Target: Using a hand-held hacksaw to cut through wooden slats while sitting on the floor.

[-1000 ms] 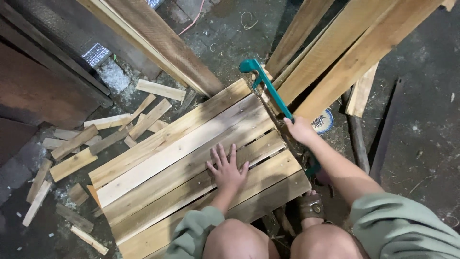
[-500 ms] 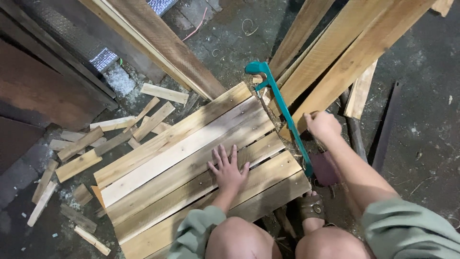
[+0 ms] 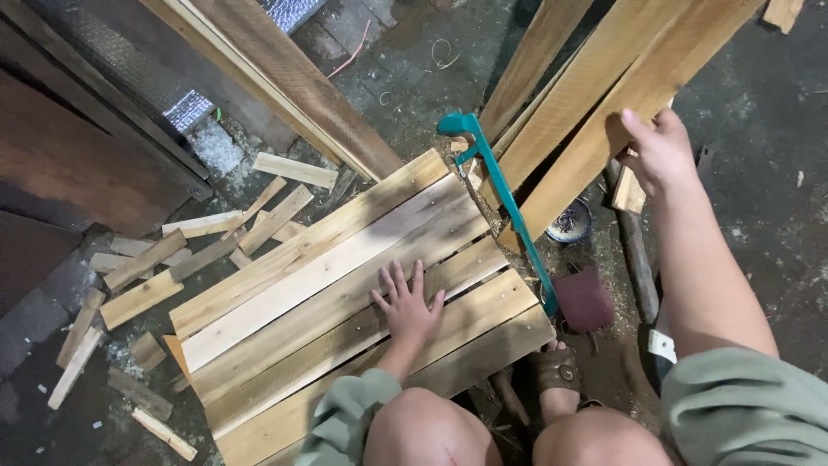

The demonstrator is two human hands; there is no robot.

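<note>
A person's left hand (image 3: 407, 304) lies flat, fingers spread, on a slatted wooden panel (image 3: 345, 285) while the right hand (image 3: 660, 151) closes on a leaning plank (image 3: 621, 121), the teal saw (image 3: 500, 194) resting between them, likely needing a pull free.

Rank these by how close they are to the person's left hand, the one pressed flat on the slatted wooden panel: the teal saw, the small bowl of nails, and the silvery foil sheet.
From the left hand on the panel:
1. Teal saw, lying along the panel's right edge.
2. Small bowl of nails, on the floor just beyond the saw, to the right.
3. Silvery foil sheet, far up on the left by the dark boards.
</note>
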